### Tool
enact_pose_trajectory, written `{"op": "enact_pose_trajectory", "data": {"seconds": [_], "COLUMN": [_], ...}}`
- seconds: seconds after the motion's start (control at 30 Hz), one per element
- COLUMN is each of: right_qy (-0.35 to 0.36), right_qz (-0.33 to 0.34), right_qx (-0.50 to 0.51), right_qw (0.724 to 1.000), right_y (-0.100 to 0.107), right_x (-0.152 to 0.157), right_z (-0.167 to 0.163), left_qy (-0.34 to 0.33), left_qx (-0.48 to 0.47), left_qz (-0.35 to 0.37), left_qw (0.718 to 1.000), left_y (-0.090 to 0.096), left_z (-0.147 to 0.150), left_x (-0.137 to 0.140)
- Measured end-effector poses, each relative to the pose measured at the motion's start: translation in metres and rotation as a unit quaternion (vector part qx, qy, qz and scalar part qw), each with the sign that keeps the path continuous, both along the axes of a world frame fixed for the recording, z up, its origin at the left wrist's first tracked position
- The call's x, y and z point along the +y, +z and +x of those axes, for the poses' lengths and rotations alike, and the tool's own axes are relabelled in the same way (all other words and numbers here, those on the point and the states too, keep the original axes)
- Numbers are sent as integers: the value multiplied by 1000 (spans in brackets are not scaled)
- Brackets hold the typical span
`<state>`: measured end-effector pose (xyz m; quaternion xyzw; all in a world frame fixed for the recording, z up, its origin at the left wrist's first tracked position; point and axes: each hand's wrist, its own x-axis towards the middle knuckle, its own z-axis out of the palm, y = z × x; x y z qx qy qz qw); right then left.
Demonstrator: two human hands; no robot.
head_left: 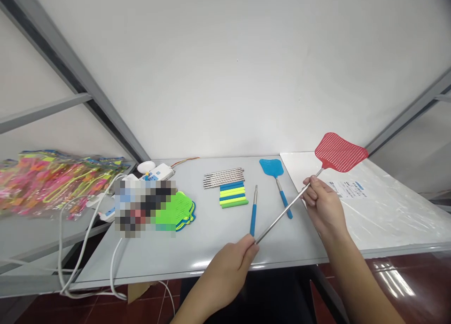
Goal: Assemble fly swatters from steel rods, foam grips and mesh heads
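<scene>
- From the head camera, the person's left hand (pixel 230 265) is closed around the near end of a red fly swatter (pixel 310 185), fingers wrapped over the tip of its metal rod just above the front edge of the grey table (pixel 211 248).
- The right hand (pixel 322 204) pinches the same rod farther up, close under the red mesh head, which is raised off the table and tilted up to the right, over a white sheet in clear plastic (pixel 387 201).
- The rod runs on a slant between the two hands, clear of the tabletop.
- Just beyond the rod lies a blue fly swatter (pixel 276 180), flat on the table, its head pointing away from the person.
- Beside it, to the left, a separate rod with a blue grip (pixel 254 216) lies on its own.
- Farther left sits a stack of blue, yellow and green grips (pixel 232 194), and touching it at the back a row of bare metal rods (pixel 224 177).
- A pile of green mesh heads (pixel 179 211) lies left of that, partly behind a blurred patch.
- A white power strip (pixel 153 173) and loose white cables (pixel 88 230) are at the table's left end.
- On the neighbouring surface lie bagged colourful swatters (pixel 49 178).
</scene>
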<state>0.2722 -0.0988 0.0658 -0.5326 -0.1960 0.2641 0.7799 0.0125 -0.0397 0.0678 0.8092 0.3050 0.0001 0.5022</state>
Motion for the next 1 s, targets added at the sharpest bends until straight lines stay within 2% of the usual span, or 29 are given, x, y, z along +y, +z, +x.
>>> {"op": "enact_pose_trajectory", "data": {"seconds": [0.1, 0.17, 0.27, 0.4, 0.57, 0.63, 0.7, 0.8, 0.93, 1.0], "right_qy": [33, 103, 178, 137, -13, -47, -45, -41, 50, 84], "right_qz": [-41, -89, -106, -98, -7, 17, 29, 35, -11, -21], "right_qx": [-15, -39, -57, -68, -23, -15, -5, 15, 37, 37], "right_qw": [999, 990, 977, 983, 1000, 999, 999, 998, 998, 996], "right_y": [-9, -19, -27, -17, 8, 13, 13, 3, -16, -21], "right_x": [-5, -10, -17, -22, -26, -27, -27, -22, -17, -19], "right_z": [-21, -42, -62, -47, 1, 13, 15, -1, -36, -43], "left_qy": [3, -1, -9, -16, -38, -44, -46, -32, -14, -10], "left_qx": [4, 3, 5, 4, 30, 48, 60, 64, 53, 49], "left_qz": [21, 30, 49, 76, 113, 122, 125, 134, 150, 145], "left_qw": [1000, 1000, 999, 997, 992, 990, 989, 988, 987, 988], "left_y": [1, 2, 5, 13, 26, 28, 29, 27, 23, 20], "left_z": [1, 2, 2, -3, -20, -27, -33, -34, -31, -33], "left_x": [3, 5, 9, 15, 23, 26, 30, 35, 38, 40]}}
